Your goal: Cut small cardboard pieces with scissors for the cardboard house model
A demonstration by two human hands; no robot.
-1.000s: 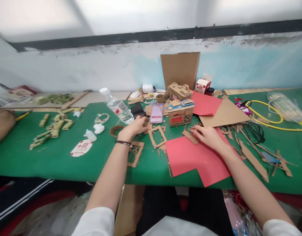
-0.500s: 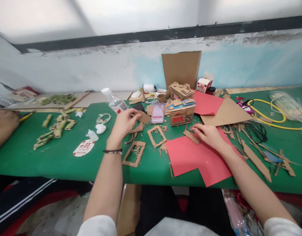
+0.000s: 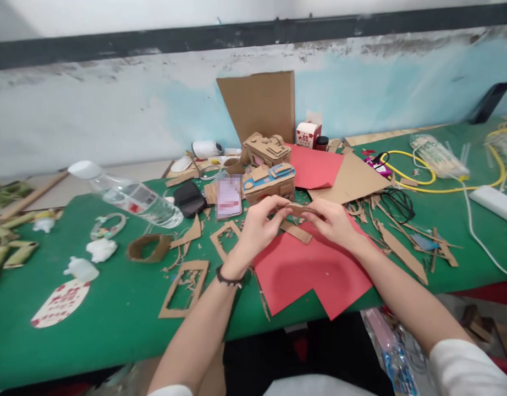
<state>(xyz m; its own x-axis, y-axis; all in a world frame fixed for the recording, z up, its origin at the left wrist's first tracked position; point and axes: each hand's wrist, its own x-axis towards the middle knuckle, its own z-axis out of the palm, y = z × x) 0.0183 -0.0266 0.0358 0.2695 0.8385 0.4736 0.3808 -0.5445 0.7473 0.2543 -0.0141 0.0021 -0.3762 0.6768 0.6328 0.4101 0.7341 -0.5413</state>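
Note:
Over the red paper (image 3: 311, 275), a small brown cardboard piece (image 3: 299, 209) is pinched between both my hands. My left hand (image 3: 265, 225), with a dark bracelet at the wrist, grips its left end. My right hand (image 3: 334, 223) closes on its right end. Just below them a flat cardboard strip (image 3: 297, 231) lies on the red paper. Behind my hands stands a cardboard model (image 3: 270, 187) with a blue top, partly hidden by my left hand. Two cut-out cardboard frames lie left of my left hand, the nearer frame (image 3: 185, 289) and the farther frame (image 3: 224, 239).
A clear plastic bottle (image 3: 132, 195) leans at the left, near a phone (image 3: 229, 196) and a cardboard ring (image 3: 149, 247). Cardboard scraps (image 3: 402, 250) and a yellow cable (image 3: 426, 179) lie to the right. A large cardboard sheet (image 3: 262, 104) leans on the wall.
My hands have come together over the red paper, both now on the small cardboard piece, which my left hand alone held before. The view has turned right; the bottle and frames appear farther left.

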